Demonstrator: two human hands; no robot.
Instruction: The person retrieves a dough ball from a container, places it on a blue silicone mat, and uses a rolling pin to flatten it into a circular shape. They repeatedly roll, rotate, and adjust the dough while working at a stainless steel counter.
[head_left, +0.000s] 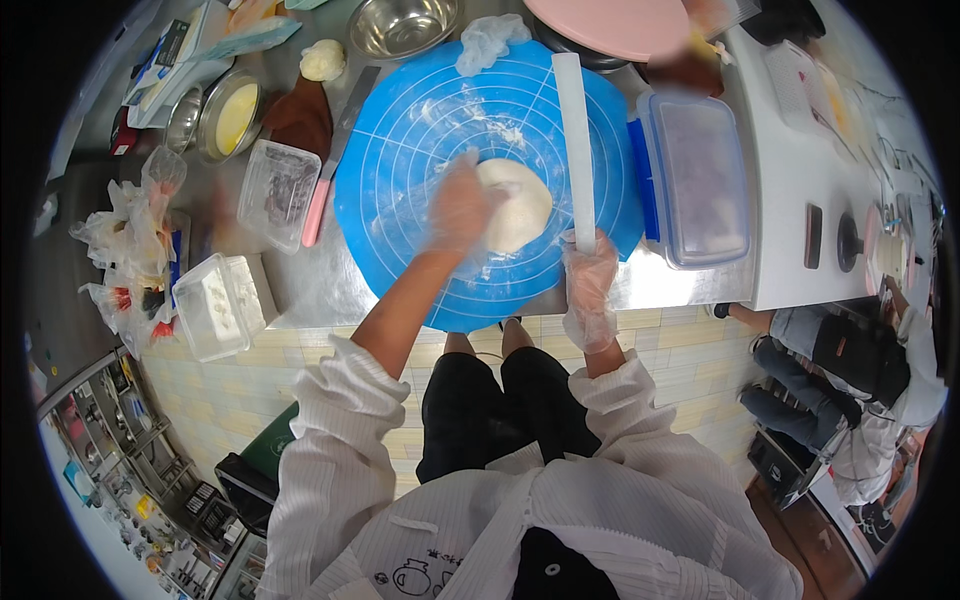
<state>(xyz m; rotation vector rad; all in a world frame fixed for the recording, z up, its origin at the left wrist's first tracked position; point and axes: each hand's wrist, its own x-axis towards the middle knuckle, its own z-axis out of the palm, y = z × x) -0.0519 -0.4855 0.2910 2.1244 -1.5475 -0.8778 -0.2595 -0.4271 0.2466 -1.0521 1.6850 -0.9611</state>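
A flattened round of white dough (517, 210) lies on a blue silicone mat (390, 187) marked with white circles and dusted with flour. My left hand (461, 206), in a clear plastic glove, is blurred at the dough's left edge; its finger shape is unclear. Gloved as well, my right hand (591, 274) grips the near end of a white rolling pin (574, 142), which points away from me over the mat's right part. At the mat's far edge lies a crumpled clear plastic sheet or glove (491, 41).
Left of the mat are a pink-handled long spatula (316, 214), a clear plastic tub (279, 195) and a bowl of yellow liquid (238, 116). A steel bowl (403, 28) stands behind. A lidded container (697, 180) sits at right. Other people (840, 360) are at far right.
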